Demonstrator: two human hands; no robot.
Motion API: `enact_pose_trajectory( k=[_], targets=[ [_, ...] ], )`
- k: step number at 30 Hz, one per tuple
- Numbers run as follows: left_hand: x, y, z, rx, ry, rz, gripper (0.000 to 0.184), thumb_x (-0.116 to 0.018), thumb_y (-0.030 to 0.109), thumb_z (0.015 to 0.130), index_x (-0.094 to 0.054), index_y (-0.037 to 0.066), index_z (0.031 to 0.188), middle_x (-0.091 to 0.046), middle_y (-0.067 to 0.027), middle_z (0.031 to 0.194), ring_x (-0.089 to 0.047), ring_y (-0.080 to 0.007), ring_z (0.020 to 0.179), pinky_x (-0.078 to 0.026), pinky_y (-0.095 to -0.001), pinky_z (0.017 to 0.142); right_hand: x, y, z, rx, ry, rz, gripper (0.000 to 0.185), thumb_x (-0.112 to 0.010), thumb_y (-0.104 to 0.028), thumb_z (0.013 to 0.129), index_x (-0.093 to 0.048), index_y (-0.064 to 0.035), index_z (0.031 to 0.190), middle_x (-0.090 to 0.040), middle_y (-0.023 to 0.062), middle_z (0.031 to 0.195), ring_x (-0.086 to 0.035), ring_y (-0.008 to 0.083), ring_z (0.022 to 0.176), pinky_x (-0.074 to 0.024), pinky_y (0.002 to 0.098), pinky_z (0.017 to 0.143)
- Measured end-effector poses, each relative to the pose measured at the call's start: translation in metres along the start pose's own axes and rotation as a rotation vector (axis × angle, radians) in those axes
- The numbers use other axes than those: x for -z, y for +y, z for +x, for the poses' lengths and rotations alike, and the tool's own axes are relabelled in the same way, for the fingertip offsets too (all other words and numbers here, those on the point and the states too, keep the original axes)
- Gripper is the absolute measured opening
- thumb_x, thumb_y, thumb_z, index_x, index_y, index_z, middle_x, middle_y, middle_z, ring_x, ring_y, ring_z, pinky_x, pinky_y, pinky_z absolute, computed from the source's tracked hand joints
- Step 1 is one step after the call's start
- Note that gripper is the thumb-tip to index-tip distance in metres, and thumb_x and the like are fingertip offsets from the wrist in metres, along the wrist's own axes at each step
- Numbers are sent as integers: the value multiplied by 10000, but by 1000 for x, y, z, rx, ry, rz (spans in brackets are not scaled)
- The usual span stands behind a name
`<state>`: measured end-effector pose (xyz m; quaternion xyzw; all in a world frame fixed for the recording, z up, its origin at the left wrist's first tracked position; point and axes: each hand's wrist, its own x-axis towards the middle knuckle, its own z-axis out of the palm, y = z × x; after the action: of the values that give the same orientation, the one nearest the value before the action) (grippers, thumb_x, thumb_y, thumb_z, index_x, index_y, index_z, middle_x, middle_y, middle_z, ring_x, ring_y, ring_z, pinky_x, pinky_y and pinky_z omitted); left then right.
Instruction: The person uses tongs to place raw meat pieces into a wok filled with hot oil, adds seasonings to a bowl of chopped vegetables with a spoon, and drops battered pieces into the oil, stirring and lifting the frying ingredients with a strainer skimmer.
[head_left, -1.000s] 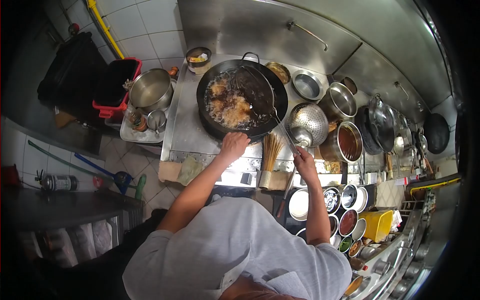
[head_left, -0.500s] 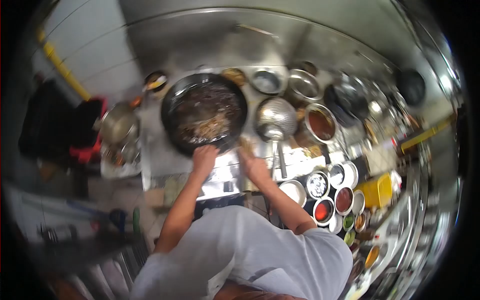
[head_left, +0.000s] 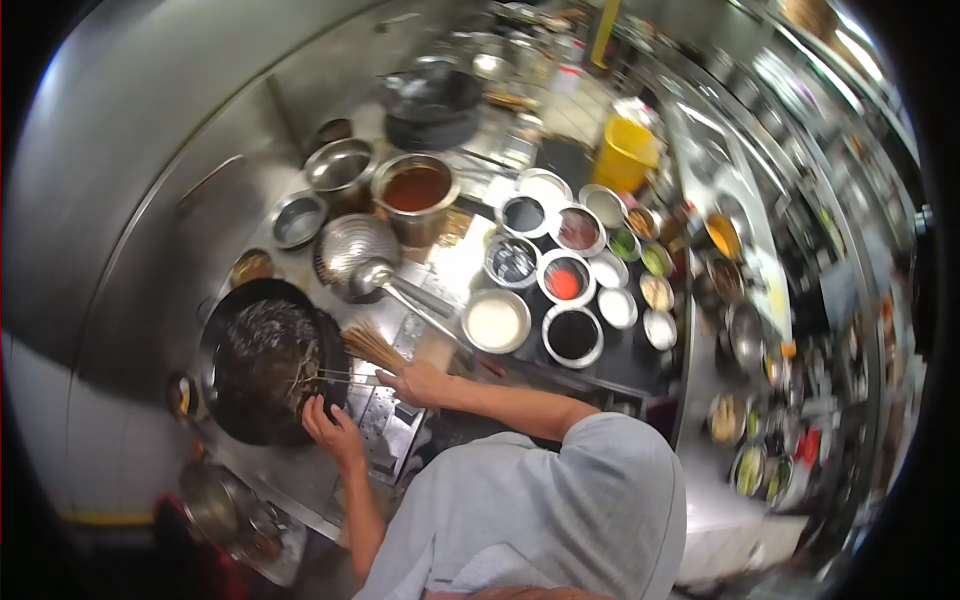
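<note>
One wok (head_left: 232, 415). Right hand (head_left: 412, 384) closed round one tool (head_left: 350, 378), far end over wok. Left hand (head_left: 334, 430) half-curled at rim, hold unclear. One brush (head_left: 371, 346).

No words, numbers, brand names or signs can be read anywhere in the view. At the top of the frame, right of centre, a white-and-red item (head_left: 568, 78) is too small and smeared to tell whether its colours carry print, and the yellow bin (head_left: 628, 155) at upper right shows no legible lettering on the side that faces the camera. Toward the right edge of the frame, a small bright red item (head_left: 808, 445) among the crowded containers is likewise too blurred for any label to be made out.
</note>
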<state>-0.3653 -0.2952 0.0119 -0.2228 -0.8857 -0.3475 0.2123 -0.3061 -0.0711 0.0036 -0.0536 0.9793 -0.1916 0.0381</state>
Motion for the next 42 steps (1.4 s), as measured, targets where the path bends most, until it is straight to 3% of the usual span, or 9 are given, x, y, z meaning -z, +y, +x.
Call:
enact_pose_trajectory(
  k=[2,10,12,13,14,23,32,34,42],
  targets=[
    [3,21,-4,-88,80,-18,293,-562,44,935,-597,-62,1206,-562,-231,1279,-521,-407,1214,-406,-518,1041,2,-4,-20,97,403,77,577,-711,-234,860,-520,-49,1372,-648,179,1017,-677,362,848,-532,487,693],
    [-23,91,-60,-418,-330,-430,329,-551,24,917,-573,-55,1236,-572,-247,1256,-567,-430,1134,-434,-520,1017,11,3,-181,-595,858,569,249,-652,-248,937,-681,-27,1049,-666,164,1037,-641,344,993,-513,430,862],
    [-26,111,-74,-364,-506,-566,333,-551,-6,923,-561,-64,1251,-590,-232,1178,-593,-375,1092,-491,-448,953,0,17,-229,-823,1060,744,244,-620,-234,966,-677,0,1003,-683,142,907,-666,298,849,-531,386,775],
    [-30,118,-80,-324,-584,-619,328,-554,2,937,-561,-57,1260,-595,-214,1155,-600,-334,1068,-500,-414,931,-26,36,-250,-931,1161,915,219,-593,-208,998,-691,-13,990,-690,57,868,-629,127,741,-514,290,678],
    [-34,122,-88,-286,-665,-667,324,-557,11,951,-561,-51,1269,-600,-195,1132,-607,-292,1044,-508,-380,909,-14,33,-279,-1040,1291,1076,223,-580,-203,1007,-682,-8,974,-678,27,826,-616,94,708,-505,262,643],
    [-85,178,-135,-305,-1127,-595,317,-574,116,996,-583,-38,1273,-670,-140,1030,-646,-223,899,-514,-336,793,-51,86,-559,-1319,2559,902,177,-621,-224,995,-598,-53,1038,-638,37,818,-598,115,621,-473,227,549],
    [-132,310,-188,-399,-1312,-641,246,-598,116,981,-635,-26,1179,-682,-171,1009,-678,-273,923,-529,-367,833,-55,135,-697,-1544,2432,992,242,-678,-158,919,-522,-4,1020,-630,126,832,-655,190,593,-491,283,459],
    [-134,340,-196,-695,-1291,-587,242,-612,125,974,-633,-24,1164,-680,-185,1017,-682,-297,935,-536,-374,827,-56,140,-700,-1489,2460,990,233,-667,-144,917,-514,-3,1023,-621,127,817,-652,197,588,-501,284,467],
    [-125,406,-194,-433,-1346,-846,295,-632,224,976,-644,-22,1139,-648,-201,1071,-665,-310,937,-534,-393,819,-3,79,-621,-1364,2052,879,179,-633,-104,935,-527,-11,1046,-612,110,985,-654,168,721,-560,287,569]
  ],
)
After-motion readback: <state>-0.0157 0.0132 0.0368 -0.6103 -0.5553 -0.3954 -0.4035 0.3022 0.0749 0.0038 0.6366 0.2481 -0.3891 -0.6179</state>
